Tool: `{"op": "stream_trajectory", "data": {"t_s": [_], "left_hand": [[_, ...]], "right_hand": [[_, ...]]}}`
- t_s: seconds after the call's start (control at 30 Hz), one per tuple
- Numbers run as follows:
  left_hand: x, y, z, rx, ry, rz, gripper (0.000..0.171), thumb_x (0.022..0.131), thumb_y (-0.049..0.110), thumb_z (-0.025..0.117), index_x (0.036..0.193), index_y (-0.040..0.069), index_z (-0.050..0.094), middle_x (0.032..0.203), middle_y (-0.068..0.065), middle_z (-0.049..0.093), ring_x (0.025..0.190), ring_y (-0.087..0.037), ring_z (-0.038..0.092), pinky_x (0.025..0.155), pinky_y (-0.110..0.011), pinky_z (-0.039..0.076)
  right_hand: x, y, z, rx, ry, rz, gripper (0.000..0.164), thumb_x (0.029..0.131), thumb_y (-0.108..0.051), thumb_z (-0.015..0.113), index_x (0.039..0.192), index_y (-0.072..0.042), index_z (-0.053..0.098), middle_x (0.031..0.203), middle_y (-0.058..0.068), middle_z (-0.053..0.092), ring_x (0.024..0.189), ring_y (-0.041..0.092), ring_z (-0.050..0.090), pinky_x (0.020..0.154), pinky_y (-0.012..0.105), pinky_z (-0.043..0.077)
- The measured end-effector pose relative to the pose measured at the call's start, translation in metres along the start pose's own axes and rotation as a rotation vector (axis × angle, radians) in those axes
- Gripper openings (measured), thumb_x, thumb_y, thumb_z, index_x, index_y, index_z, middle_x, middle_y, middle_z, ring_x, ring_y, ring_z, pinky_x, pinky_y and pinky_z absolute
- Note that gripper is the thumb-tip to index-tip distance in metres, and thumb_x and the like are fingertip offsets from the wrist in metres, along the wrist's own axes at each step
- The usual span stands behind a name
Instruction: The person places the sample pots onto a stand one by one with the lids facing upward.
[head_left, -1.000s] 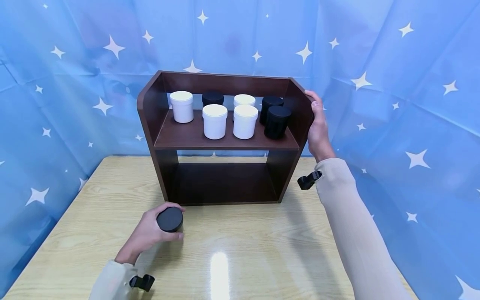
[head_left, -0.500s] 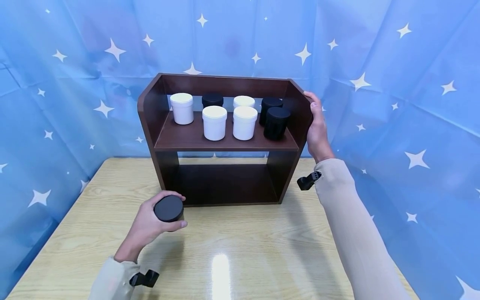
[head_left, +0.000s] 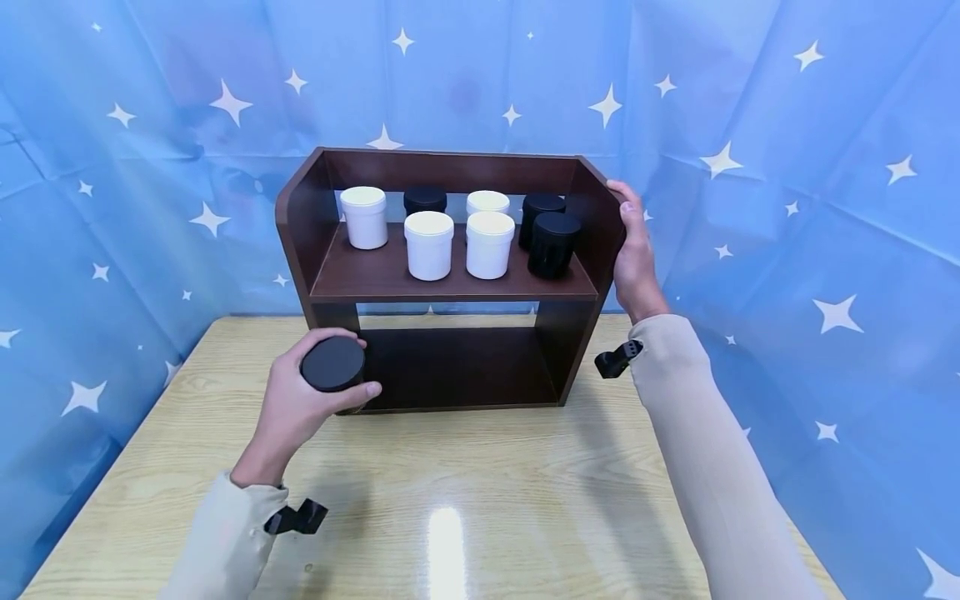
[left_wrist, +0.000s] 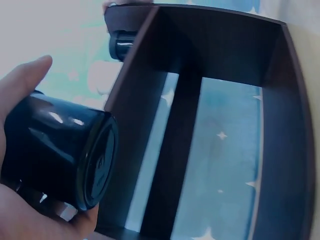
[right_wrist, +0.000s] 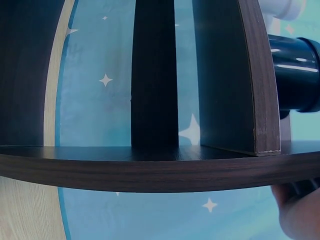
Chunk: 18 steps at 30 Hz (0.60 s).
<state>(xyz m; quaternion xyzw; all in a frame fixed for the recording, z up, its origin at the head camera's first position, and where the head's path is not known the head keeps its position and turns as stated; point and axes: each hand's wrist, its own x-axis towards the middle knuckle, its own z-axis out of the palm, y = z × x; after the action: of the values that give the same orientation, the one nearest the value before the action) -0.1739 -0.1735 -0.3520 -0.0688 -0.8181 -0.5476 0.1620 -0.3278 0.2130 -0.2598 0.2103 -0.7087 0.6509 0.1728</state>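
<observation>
My left hand grips a black lidded jar round its side, thumb and fingers on either side. In the head view it is held above the table before the shelf's lower left corner. The left wrist view shows the jar's round base facing the shelf. My right hand holds the right side panel of the dark brown two-tier shelf near its top; some of its fingers are hidden behind the panel. On the upper tier stand several white jars and black jars.
The shelf stands on a pale wood table. A blue curtain with white stars hangs behind and at both sides. The lower tier lies beneath the upper board, with an opening at its back.
My left hand has lifted the black jar from near the tabletop and carried it forward, up to the shelf's lower left side. My right hand stays on the side panel.
</observation>
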Motion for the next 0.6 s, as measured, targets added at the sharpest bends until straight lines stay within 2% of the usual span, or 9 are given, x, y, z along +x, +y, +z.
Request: {"op": "stream_trajectory", "data": {"t_s": [0.17,0.27,0.47,0.6], "left_hand": [[0.016,0.021,0.0,-0.023,0.03,0.005,0.059,0.072,0.025,0.092,0.124,0.024,0.064,0.121,0.005,0.065,0.109,-0.012,0.06,0.087,-0.023,0.05],[0.026,0.033,-0.001,-0.037,0.05,0.013,0.061,0.072,0.027,0.092,0.126,0.021,0.063,0.121,0.006,0.063,0.11,-0.013,0.058,0.088,-0.025,0.05],[0.043,0.049,0.004,-0.042,0.119,0.043,0.06,0.074,0.029,0.09,0.126,0.02,0.062,0.121,0.004,0.061,0.11,-0.013,0.055,0.086,-0.026,0.051],[0.054,0.059,0.009,-0.075,0.128,0.053,0.059,0.077,0.031,0.088,0.128,0.023,0.06,0.125,0.001,0.059,0.111,-0.015,0.054,0.085,-0.028,0.052]], "right_hand": [[0.0,0.001,-0.001,0.019,-0.001,-0.002,0.049,0.11,-0.033,0.019,0.154,-0.017,0.032,0.152,0.017,0.035,0.13,0.032,0.042,0.104,0.042,0.038],[0.0,0.002,-0.002,0.024,0.005,-0.003,0.049,0.11,-0.033,0.02,0.154,-0.017,0.033,0.151,0.016,0.036,0.13,0.031,0.042,0.105,0.042,0.038],[0.002,0.0,-0.001,0.019,0.0,-0.005,0.049,0.11,-0.033,0.02,0.154,-0.017,0.033,0.152,0.016,0.036,0.13,0.032,0.042,0.107,0.044,0.037],[0.001,0.0,-0.001,0.014,0.001,-0.005,0.049,0.109,-0.033,0.02,0.154,-0.016,0.033,0.151,0.016,0.036,0.129,0.03,0.043,0.105,0.042,0.038]]}}
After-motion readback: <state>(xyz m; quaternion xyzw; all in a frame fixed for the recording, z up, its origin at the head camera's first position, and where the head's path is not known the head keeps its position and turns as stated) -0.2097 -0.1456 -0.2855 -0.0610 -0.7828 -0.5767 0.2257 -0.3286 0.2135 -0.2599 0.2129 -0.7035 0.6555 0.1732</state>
